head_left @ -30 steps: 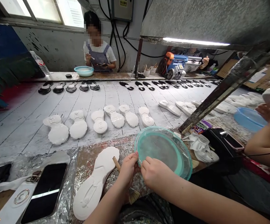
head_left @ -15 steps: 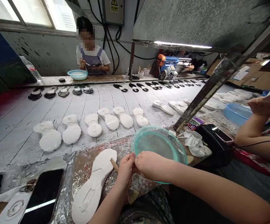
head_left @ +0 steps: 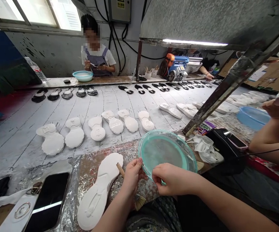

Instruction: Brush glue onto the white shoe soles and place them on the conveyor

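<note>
My left hand is closed in a pinch at the left rim of a round teal basin; what lies between thumb and finger is hidden. A brush with a wooden handle passes beneath that hand and wrist, its pale bristles showing below; I cannot tell whether the hand grips it. My right hand has its fingers curled in over the basin's near edge, their tips mostly hidden. To the left of both hands, a large white shoe sole lies on the plastic-covered board.
Several white soles line the white belt, with black ones farther back. A phone lies at front left. A slanted metal post rises at right. Co-workers sit across and at right, near a blue basin.
My right hand has moved right, away from my left hand, to the basin's near edge. My left hand stays at the left rim. The view has shifted slightly.
</note>
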The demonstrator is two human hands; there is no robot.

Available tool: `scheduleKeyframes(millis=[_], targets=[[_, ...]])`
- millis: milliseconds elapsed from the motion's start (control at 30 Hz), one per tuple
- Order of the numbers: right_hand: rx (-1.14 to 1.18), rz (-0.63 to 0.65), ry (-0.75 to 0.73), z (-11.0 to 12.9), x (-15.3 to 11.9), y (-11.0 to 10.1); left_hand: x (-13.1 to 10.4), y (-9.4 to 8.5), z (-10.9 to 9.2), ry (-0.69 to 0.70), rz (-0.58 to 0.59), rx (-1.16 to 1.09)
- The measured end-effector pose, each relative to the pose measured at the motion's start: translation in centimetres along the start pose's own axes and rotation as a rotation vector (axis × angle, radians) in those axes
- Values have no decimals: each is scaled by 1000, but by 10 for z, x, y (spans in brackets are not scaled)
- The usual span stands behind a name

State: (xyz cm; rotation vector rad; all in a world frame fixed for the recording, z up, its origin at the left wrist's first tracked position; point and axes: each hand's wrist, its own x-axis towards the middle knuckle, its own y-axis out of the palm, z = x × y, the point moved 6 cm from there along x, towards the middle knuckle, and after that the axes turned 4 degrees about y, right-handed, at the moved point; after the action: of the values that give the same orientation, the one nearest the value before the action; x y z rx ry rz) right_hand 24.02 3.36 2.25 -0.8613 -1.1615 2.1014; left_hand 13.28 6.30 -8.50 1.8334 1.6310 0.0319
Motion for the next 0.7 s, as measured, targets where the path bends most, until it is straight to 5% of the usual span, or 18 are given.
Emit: scheduleKeyframes(millis=[133, 300, 700], targets=[[174, -13, -71, 12, -12, 9, 1, 0, 1, -8, -9, -5], [-17, -325, 13, 1, -10, 8, 0, 0, 2, -18, 6, -22], [-284, -226, 151, 9, 16, 25, -6, 1, 0, -29, -8, -53]])
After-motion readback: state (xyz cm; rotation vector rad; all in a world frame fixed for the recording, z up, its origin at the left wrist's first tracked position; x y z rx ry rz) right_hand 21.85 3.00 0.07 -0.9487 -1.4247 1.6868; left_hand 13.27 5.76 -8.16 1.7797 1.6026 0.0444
